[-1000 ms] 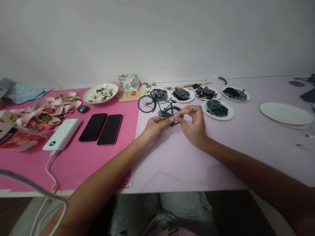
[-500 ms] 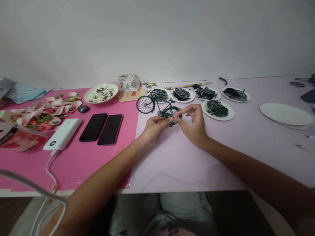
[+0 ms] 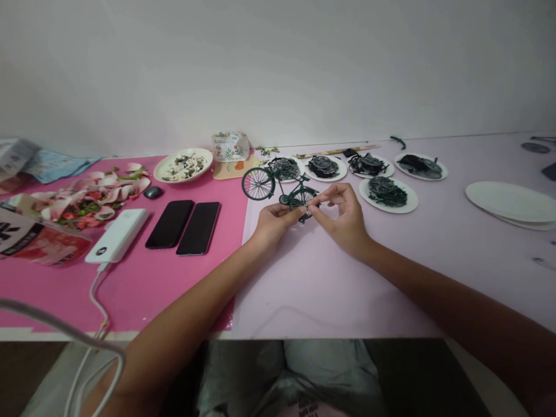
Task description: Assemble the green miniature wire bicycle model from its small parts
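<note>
A small dark green model bicycle [image 3: 284, 198] is held a little above the pale part of the table, one wheel up at the left and the other between my hands. My left hand [image 3: 274, 226] grips it from below near the right-hand wheel, thumb pointing right. With thumb and forefinger pinched at that wheel's hub, my right hand [image 3: 341, 214] touches the bicycle from the right; whether a small part sits in the pinch cannot be made out. Behind it stand white plates with dark parts, the nearest a plate of green pieces [image 3: 410, 201].
Two phones [image 3: 170, 224], a white power bank [image 3: 117, 236] with its cable, a mouse [image 3: 153, 192] and petals [image 3: 93, 194] lie on the pink left side. A bowl [image 3: 185, 166] stands behind them. Stacked white plates [image 3: 512, 202] are at the right.
The view has turned slightly left, so table items appear shifted right. Both hands keep their hold at the bicycle's wheel, with hardly any movement.
</note>
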{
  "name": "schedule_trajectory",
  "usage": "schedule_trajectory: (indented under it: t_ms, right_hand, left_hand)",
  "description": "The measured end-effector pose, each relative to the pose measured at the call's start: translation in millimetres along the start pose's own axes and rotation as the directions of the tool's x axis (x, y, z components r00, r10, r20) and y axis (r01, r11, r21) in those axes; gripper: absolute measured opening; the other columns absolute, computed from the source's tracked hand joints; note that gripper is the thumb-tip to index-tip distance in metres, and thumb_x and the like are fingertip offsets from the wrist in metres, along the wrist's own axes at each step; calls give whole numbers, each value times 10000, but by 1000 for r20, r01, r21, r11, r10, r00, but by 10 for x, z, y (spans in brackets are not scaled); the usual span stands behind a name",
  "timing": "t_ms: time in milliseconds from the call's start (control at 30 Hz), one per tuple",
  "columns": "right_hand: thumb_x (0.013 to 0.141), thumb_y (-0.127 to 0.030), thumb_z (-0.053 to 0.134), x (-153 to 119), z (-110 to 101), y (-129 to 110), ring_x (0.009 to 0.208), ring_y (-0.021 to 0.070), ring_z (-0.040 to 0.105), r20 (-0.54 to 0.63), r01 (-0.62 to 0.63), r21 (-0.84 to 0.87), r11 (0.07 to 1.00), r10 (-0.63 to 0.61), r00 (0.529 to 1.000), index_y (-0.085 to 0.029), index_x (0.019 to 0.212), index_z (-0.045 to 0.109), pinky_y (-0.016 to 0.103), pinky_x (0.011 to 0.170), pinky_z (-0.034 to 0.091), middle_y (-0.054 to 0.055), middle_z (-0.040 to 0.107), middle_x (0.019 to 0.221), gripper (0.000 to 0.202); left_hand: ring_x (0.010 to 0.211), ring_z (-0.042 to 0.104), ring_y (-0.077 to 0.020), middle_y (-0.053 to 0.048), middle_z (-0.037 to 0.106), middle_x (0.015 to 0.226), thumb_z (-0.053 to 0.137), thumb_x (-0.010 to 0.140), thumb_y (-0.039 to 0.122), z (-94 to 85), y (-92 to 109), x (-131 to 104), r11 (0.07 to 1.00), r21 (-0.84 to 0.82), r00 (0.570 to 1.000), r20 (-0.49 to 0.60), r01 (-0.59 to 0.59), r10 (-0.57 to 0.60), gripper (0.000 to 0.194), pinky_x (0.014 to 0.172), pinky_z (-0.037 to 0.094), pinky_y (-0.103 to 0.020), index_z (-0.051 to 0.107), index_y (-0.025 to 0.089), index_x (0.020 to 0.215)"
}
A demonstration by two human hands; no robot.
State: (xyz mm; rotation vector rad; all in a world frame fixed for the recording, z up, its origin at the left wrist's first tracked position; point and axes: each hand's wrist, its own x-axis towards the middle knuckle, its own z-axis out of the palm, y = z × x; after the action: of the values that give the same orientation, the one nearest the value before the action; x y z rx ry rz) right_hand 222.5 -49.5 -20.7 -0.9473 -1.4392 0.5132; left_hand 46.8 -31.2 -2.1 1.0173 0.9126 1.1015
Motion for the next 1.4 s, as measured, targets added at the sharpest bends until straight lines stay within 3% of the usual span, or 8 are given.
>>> schedule_trajectory:
  t_ms: [600, 833, 933, 1000, 1100, 1200, 1300, 1400]
  right_hand:
    - [869, -265, 786, -4, -12, 10, 931, 227, 772, 20, -13, -68, 998, 15, 1000, -283, 1040, 508, 444, 952, 557, -9, 761, 926, 326]
    - [928, -330, 736, 41, -91, 52, 1017, 248, 726, 24, 68, -235, 970, -64, 998, -282, 1022, 588, 450, 965, 548, 28, 743, 1013, 182]
    - [946, -302, 673, 203, -252, 111, 1073, 285, 672, 44, 118, -417, 901, -110, 993, -274, 984, 633, 465, 951, 541, 65, 740, 1039, 62]
    - [950, -267, 630, 329, -391, 186, 1141, 323, 622, 76, 116, -587, 801, -89, 993, -258, 988, 683, 521, 1031, 496, 98, 753, 1074, 66]
    - [972, -317, 613, 456, -580, 334, 1241, 399, 541, 154, 91, -796, 598, 55, 987, -222, 1001, 761, 597, 1061, 420, 150, 780, 1126, 178]
    - [1017, -329, 541, 478, -694, 507, 1244, 410, 509, 240, 147, -885, 442, 164, 957, -210, 931, 796, 602, 1012, 410, 168, 785, 1142, 294]
    - [1036, -292, 548, 451, -733, 684, 1160, 375, 536, 263, 185, -875, 448, 119, 957, -225, 844, 794, 594, 976, 410, 146, 793, 1028, 319]
    - [1046, -359, 619, 437, -728, 803, 1093, 365, 559, 233, 202, -814, 545, -13, 972, -226, 719, 731, 595, 955, 413, 141, 764, 885, 370]
  left_hand:
    - [719, 654, -160, -94, 795, 854, 1002, 597, 356, 1, -23, -11, 996, 81, 997, -57, -43, 48, 373, 681, 475, -292, 812, 128, 822]
    - [715, 664, -170, -91, 797, 828, 1016, 583, 382, 0, 3, -10, 996, 81, 996, -77, -36, 42, 379, 718, 515, -315, 809, 137, 785]
    - [770, 693, -186, -102, 811, 878, 1027, 570, 371, -10, -4, 8, 997, 62, 992, -114, -41, 48, 400, 776, 535, -327, 819, 140, 821]
    - [788, 701, -190, -103, 809, 881, 1032, 557, 364, -19, -21, 30, 998, 60, 989, -143, -36, 45, 408, 786, 534, -326, 814, 139, 819]
    - [790, 698, -187, -96, 802, 869, 1034, 548, 360, -31, -51, 62, 998, 66, 983, -178, -25, 36, 407, 763, 518, -312, 793, 138, 789]
    - [785, 690, -183, -91, 796, 859, 1031, 554, 364, -38, -69, 77, 998, 67, 980, -195, -20, 33, 404, 742, 504, -304, 781, 137, 776]
    - [784, 690, -178, -89, 794, 863, 1024, 568, 364, -40, -69, 76, 998, 59, 981, -191, -28, 38, 400, 749, 505, -302, 786, 135, 794]
    - [776, 688, -170, -82, 789, 857, 1018, 578, 359, -38, -62, 72, 998, 50, 982, -186, -33, 41, 396, 754, 509, -299, 790, 133, 810]
